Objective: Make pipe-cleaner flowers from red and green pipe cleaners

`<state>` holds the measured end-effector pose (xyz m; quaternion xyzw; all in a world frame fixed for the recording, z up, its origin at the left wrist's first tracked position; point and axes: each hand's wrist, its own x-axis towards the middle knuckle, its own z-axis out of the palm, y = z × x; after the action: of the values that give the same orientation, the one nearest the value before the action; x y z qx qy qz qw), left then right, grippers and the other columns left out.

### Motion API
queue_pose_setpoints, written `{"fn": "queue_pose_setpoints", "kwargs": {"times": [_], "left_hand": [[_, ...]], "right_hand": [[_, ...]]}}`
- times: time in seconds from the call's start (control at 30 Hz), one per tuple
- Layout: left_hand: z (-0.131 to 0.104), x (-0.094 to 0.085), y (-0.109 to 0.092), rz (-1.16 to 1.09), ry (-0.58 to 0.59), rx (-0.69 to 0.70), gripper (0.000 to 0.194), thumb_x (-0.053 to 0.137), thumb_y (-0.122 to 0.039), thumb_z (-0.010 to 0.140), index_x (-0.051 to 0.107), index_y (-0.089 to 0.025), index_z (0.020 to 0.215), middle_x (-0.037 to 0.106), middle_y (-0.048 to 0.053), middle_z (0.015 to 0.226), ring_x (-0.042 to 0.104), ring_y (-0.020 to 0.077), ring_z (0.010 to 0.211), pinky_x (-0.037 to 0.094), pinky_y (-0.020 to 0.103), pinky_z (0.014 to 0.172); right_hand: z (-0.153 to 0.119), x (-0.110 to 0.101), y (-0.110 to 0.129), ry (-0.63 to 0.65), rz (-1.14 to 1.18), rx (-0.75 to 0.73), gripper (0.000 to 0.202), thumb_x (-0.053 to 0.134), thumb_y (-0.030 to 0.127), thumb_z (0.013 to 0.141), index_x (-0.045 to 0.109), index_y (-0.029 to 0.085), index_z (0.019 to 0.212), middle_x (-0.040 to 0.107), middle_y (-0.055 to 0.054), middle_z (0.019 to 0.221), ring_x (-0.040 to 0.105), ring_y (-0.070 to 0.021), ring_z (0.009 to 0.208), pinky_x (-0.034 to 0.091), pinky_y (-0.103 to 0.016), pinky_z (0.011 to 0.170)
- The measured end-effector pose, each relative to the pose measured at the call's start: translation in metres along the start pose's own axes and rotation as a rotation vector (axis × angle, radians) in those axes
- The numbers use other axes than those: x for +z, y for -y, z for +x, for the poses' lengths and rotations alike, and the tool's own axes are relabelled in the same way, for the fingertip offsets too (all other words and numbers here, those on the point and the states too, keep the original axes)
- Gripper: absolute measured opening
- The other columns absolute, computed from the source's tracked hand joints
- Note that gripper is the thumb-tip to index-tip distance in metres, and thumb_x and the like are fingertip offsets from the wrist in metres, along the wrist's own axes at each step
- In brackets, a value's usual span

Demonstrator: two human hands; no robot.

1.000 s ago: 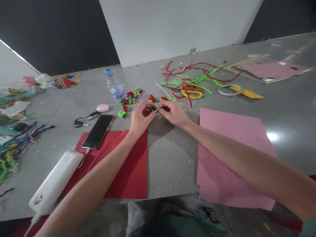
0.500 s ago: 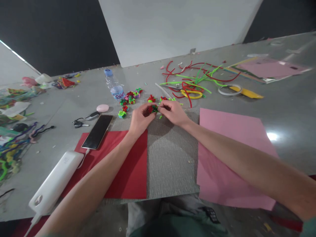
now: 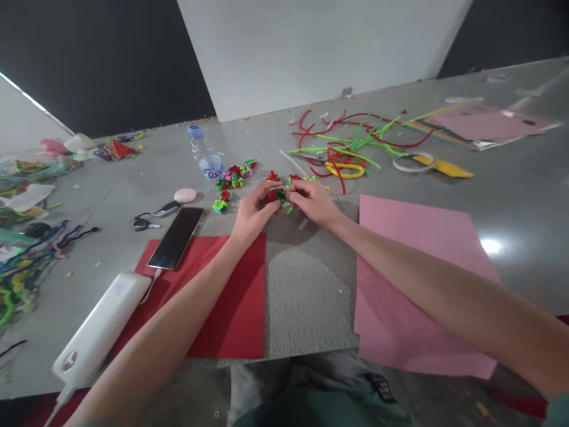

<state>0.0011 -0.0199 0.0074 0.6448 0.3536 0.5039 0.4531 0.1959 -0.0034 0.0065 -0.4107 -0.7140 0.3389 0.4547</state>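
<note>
Between my two hands, over the middle of the table, is a small red and green pipe-cleaner flower [image 3: 278,195]. My left hand [image 3: 253,212] grips its red side between thumb and fingers. My right hand [image 3: 315,203] pinches at its green side, and the fingertips hide part of it. Just beyond my hands lie more pipe-cleaner flowers, among them a red one [image 3: 272,177]. A cluster of flowers [image 3: 235,175] in red, green and purple sits to the left, with a light green flower [image 3: 219,206] nearer to me.
Loose red and green pipe cleaners [image 3: 355,139] lie behind, with yellow-handled scissors [image 3: 349,172] among them. Tape [image 3: 414,162] and a yellow cutter [image 3: 448,168] are right. A bottle [image 3: 207,155], phone [image 3: 176,238], power bank [image 3: 102,329], red sheet [image 3: 235,320] and pink sheet [image 3: 418,225] surround my arms.
My left hand has turned slightly, so a little more of the red and green flower shows between my fingers. My right hand keeps its pinch almost in place.
</note>
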Motion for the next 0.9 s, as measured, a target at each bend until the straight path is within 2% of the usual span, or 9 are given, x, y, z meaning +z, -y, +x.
{"fn": "queue_pose_setpoints", "kwargs": {"times": [0.13, 0.23, 0.43, 0.53, 0.73, 0.83, 0.9], "left_hand": [[-0.002, 0.000, -0.002, -0.062, -0.003, -0.054, 0.032, 0.061, -0.024, 0.094, 0.077, -0.024, 0.122, 0.073, 0.003, 0.088, 0.068, 0.0146, 0.070, 0.061, 0.029, 0.068], [-0.002, 0.000, -0.001, -0.056, -0.032, -0.078, 0.032, 0.057, -0.023, 0.095, 0.078, -0.024, 0.119, 0.072, 0.003, 0.084, 0.067, 0.0152, 0.068, 0.059, 0.028, 0.065], [0.000, 0.001, -0.002, 0.040, -0.033, -0.025, 0.035, 0.065, -0.017, 0.087, 0.079, -0.023, 0.118, 0.079, 0.007, 0.112, 0.071, 0.0166, 0.087, 0.060, 0.024, 0.067], [0.001, 0.001, 0.000, 0.061, -0.008, -0.006, 0.036, 0.070, -0.016, 0.085, 0.077, -0.023, 0.119, 0.078, 0.004, 0.101, 0.069, 0.0140, 0.079, 0.059, 0.024, 0.068], [0.002, -0.001, 0.007, -0.005, -0.018, -0.033, 0.019, 0.074, -0.026, 0.094, 0.077, -0.022, 0.112, 0.072, 0.000, 0.080, 0.067, 0.0118, 0.065, 0.059, 0.025, 0.064], [0.003, -0.002, 0.012, -0.031, -0.040, -0.064, 0.017, 0.075, -0.034, 0.096, 0.076, -0.023, 0.108, 0.072, 0.000, 0.076, 0.067, 0.0125, 0.061, 0.060, 0.026, 0.061], [0.003, -0.003, 0.013, -0.052, -0.057, -0.083, 0.019, 0.077, -0.039, 0.096, 0.075, -0.022, 0.105, 0.072, 0.000, 0.076, 0.068, 0.0127, 0.060, 0.061, 0.026, 0.060]], "right_hand": [[0.000, 0.000, 0.000, -0.014, 0.000, 0.003, 0.019, 0.058, 0.032, 0.086, 0.056, 0.023, 0.069, 0.053, 0.003, 0.061, 0.046, -0.0147, 0.064, 0.034, -0.030, 0.062], [0.001, -0.001, -0.001, -0.011, -0.014, -0.004, 0.022, 0.059, 0.033, 0.087, 0.056, 0.023, 0.068, 0.052, 0.003, 0.061, 0.046, -0.0145, 0.064, 0.033, -0.030, 0.062], [0.002, -0.002, -0.002, 0.011, 0.012, 0.025, 0.028, 0.058, 0.034, 0.090, 0.054, 0.023, 0.065, 0.049, 0.004, 0.058, 0.044, -0.0127, 0.059, 0.033, -0.030, 0.060], [0.002, -0.002, -0.004, 0.018, 0.044, 0.033, 0.030, 0.058, 0.036, 0.092, 0.054, 0.023, 0.065, 0.048, 0.004, 0.058, 0.045, -0.0125, 0.057, 0.033, -0.030, 0.059], [0.002, -0.003, -0.005, 0.027, 0.117, 0.032, 0.042, 0.063, 0.052, 0.096, 0.054, 0.023, 0.067, 0.051, 0.003, 0.061, 0.047, -0.0126, 0.059, 0.038, -0.029, 0.057], [0.003, -0.002, -0.005, 0.054, 0.160, 0.055, 0.038, 0.066, 0.055, 0.096, 0.060, 0.023, 0.077, 0.057, 0.001, 0.067, 0.052, -0.0135, 0.061, 0.042, -0.028, 0.057], [0.002, -0.001, -0.004, 0.052, 0.195, 0.063, 0.030, 0.068, 0.051, 0.095, 0.061, 0.023, 0.085, 0.059, 0.002, 0.072, 0.055, -0.0137, 0.063, 0.045, -0.028, 0.059]]}}
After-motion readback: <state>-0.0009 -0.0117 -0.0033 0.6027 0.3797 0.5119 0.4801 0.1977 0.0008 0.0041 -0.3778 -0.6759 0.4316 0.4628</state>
